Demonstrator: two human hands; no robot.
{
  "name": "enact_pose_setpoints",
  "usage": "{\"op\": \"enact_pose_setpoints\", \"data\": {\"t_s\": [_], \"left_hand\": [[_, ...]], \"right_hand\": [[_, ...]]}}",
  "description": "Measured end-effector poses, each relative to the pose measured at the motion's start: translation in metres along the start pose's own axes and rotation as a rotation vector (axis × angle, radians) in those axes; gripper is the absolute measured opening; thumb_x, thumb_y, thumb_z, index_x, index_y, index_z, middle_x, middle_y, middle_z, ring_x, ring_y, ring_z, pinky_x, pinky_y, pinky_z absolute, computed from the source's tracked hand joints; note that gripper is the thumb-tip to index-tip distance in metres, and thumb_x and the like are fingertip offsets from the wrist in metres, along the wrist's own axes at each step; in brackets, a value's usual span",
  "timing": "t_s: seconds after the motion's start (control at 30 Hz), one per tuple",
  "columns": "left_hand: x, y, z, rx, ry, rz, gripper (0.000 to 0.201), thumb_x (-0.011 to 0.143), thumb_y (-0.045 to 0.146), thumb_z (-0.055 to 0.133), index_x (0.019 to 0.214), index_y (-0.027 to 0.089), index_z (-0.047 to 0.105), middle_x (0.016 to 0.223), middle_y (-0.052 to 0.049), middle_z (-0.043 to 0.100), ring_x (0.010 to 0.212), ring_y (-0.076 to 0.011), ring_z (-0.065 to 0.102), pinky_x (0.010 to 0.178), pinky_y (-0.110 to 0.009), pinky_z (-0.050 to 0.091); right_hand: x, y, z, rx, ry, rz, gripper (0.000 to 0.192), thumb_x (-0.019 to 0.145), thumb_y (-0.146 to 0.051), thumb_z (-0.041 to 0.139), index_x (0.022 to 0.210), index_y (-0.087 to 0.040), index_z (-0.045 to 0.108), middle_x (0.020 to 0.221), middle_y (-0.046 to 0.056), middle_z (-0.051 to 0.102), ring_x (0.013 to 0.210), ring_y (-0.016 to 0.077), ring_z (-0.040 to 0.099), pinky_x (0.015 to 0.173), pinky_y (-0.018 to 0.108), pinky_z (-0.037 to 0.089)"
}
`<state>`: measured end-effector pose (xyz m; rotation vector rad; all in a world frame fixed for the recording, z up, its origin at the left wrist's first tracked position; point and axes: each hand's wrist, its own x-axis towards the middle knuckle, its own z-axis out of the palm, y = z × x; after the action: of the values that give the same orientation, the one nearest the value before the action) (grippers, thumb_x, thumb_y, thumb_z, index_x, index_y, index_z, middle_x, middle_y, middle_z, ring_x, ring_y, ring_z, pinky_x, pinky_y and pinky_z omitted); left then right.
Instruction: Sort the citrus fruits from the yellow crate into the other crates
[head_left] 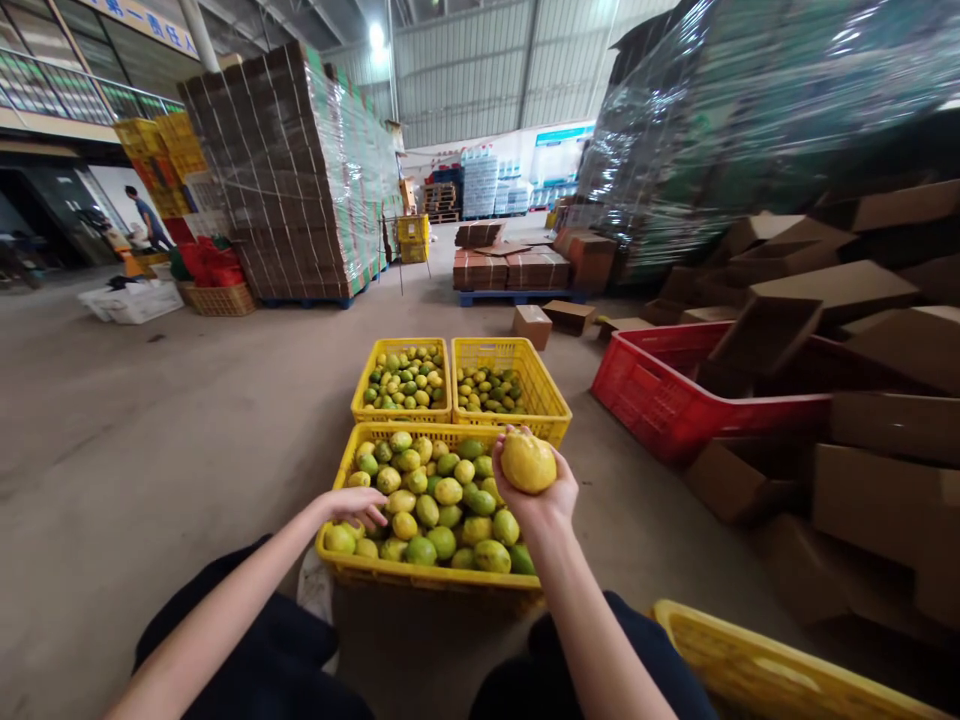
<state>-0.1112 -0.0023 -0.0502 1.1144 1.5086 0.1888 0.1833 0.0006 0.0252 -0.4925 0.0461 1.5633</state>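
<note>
My right hand (544, 500) is raised over the right side of the front yellow crate (427, 572), with its fingers around a large yellow lemon (529, 462). Over that crate's left side is my left hand (358, 505), its fingers loosely stretched, right above the fruit and holding nothing; I cannot tell whether it touches any. Many green and yellow lemons (448, 490) fill the front crate. Behind it stand two smaller-looking yellow crates: the left one (448, 385) full of lemons, the right one (551, 390) only partly filled.
At the right is a red crate (637, 395) with cardboard boxes (840, 290) heaped around it. A yellow crate (780, 665) stands at the lower right. Wrapped pallet stacks (285, 180) and a blue pallet of flat cardboard (517, 280) stand farther back. A person (148, 218) is at the far left.
</note>
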Motion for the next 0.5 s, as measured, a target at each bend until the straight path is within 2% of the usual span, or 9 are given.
{"op": "enact_pose_setpoints", "data": {"t_s": [0.1,0.2,0.27,0.33,0.4,0.5], "left_hand": [[-0.012,-0.008,-0.004,0.204,0.002,0.073,0.039,0.085,0.047,0.054,0.111,0.020,0.063,0.111,-0.010,0.073,0.105,-0.0254,0.068,0.093,-0.038,0.049],[-0.018,-0.006,-0.007,0.362,0.053,0.166,0.034,0.083,0.045,0.056,0.104,0.021,0.068,0.129,-0.009,0.065,0.127,-0.0272,0.054,0.106,-0.036,0.039],[-0.022,-0.005,-0.008,0.484,0.072,0.208,0.037,0.082,0.043,0.058,0.111,0.021,0.068,0.139,-0.010,0.058,0.135,-0.0282,0.045,0.113,-0.036,0.030],[-0.027,-0.007,-0.010,0.604,0.068,0.221,0.045,0.082,0.041,0.059,0.121,0.020,0.064,0.143,-0.012,0.053,0.136,-0.0293,0.044,0.114,-0.038,0.028],[-0.033,-0.009,-0.013,0.700,0.058,0.211,0.048,0.083,0.040,0.058,0.126,0.019,0.062,0.142,-0.014,0.053,0.132,-0.0306,0.049,0.111,-0.039,0.033],[-0.040,-0.013,-0.020,0.785,0.091,0.202,0.048,0.086,0.040,0.052,0.129,0.019,0.060,0.137,-0.016,0.057,0.126,-0.0323,0.055,0.106,-0.043,0.038]], "right_hand": [[0.008,0.010,-0.012,-0.066,-0.001,0.011,0.024,0.070,-0.027,0.052,0.091,-0.021,0.063,0.079,0.006,0.073,0.075,0.0244,0.071,0.065,0.044,0.062],[0.013,0.024,-0.023,-0.124,0.104,0.067,0.021,0.070,-0.027,0.054,0.088,-0.022,0.062,0.079,0.007,0.073,0.070,0.0257,0.071,0.064,0.049,0.062],[0.014,0.034,-0.034,-0.205,0.201,0.133,0.015,0.071,-0.029,0.053,0.084,-0.024,0.060,0.079,0.006,0.072,0.067,0.0256,0.070,0.061,0.050,0.061],[0.013,0.044,-0.049,-0.296,0.305,0.200,0.011,0.074,-0.030,0.049,0.079,-0.026,0.058,0.076,0.006,0.071,0.063,0.0254,0.070,0.057,0.049,0.060],[0.010,0.053,-0.067,-0.377,0.368,0.240,0.007,0.075,-0.027,0.048,0.075,-0.026,0.055,0.070,0.006,0.068,0.059,0.0253,0.068,0.055,0.048,0.058],[0.007,0.060,-0.088,-0.461,0.341,0.197,0.008,0.070,-0.018,0.052,0.069,-0.026,0.050,0.061,0.003,0.062,0.049,0.0234,0.064,0.050,0.049,0.055]]}}
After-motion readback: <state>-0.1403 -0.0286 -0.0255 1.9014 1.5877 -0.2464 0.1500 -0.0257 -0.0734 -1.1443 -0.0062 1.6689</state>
